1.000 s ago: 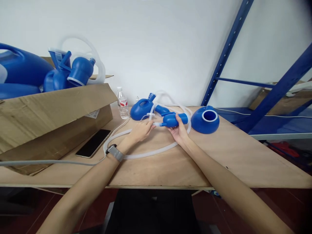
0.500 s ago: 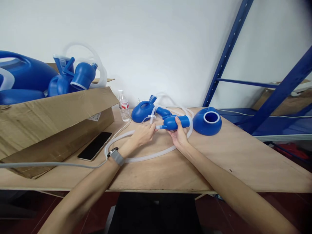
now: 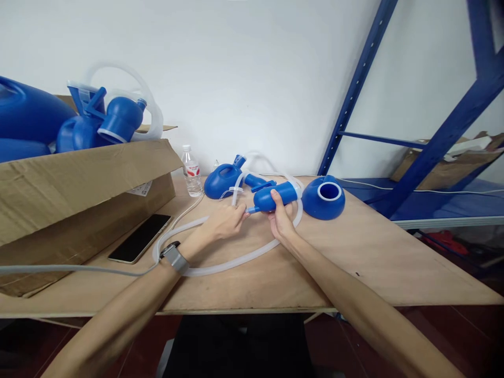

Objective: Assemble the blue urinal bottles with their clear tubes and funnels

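My right hand [image 3: 281,216] is wrapped around a blue urinal funnel [image 3: 280,195], thumb on top. The funnel lies tilted, its narrow spout pointing left and down, its wide pale-rimmed end to the right. My left hand [image 3: 227,220] is closed at the spout tip, pinching the end of a clear hose [image 3: 240,259]; the joint is mostly covered by my fingers. The hose loops over the table around both hands. Just behind are a blue urinal bottle [image 3: 219,184] with a handle and a second blue funnel [image 3: 255,181]. Another open-mouthed blue bottle [image 3: 321,207] stands to the right.
A cardboard box [image 3: 90,176] full of blue bottles and funnels takes up the left side. Nearby are a phone [image 3: 139,239], a water bottle [image 3: 191,176] and a white cable [image 3: 79,270]. Blue shelving [image 3: 356,89] rises at the right; the wooden table [image 3: 252,294] ends near my body.
The view has turned slightly right, so everything sits further left. The funnel has tipped from nearly level to spout-down. Both hands keep their grips.
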Available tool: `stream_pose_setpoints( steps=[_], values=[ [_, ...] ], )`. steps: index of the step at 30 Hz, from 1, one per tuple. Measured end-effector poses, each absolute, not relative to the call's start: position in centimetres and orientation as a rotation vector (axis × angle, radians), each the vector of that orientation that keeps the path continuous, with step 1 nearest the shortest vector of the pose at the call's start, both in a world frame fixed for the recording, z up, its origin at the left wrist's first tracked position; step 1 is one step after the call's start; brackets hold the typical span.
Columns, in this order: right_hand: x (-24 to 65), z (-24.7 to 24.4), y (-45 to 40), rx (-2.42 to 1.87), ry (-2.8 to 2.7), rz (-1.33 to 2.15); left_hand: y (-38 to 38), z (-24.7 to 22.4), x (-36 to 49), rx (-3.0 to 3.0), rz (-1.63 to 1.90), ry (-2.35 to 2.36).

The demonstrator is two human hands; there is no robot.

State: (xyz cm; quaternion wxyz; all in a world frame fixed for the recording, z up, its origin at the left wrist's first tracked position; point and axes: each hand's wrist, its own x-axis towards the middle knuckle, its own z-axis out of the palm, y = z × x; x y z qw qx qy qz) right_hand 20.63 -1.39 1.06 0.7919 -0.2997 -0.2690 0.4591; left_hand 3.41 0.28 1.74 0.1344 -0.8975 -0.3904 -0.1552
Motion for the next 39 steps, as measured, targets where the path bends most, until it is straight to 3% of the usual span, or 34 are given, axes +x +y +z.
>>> stream_pose_setpoints(
  steps=[6,12,17,39],
  values=[
    [21.1,0.5,-0.8,-0.680,-0.475,1.117,0.4,1.6,3.0,-2.757,-0.697,-1.098],
    [21.7,0.3,0.0,-0.662,-0.459,1.183,1.4,1.4,2.9,-3.027,-1.183,-0.948],
    [21.5,0.1,0.2,-0.619,-0.459,1.225,2.2,1.1,2.9,-3.187,-1.389,-1.081],
    [21.3,0.7,-0.4,-0.629,-0.422,1.333,1.4,1.0,2.2,-2.799,-1.017,-0.910]
  ],
)
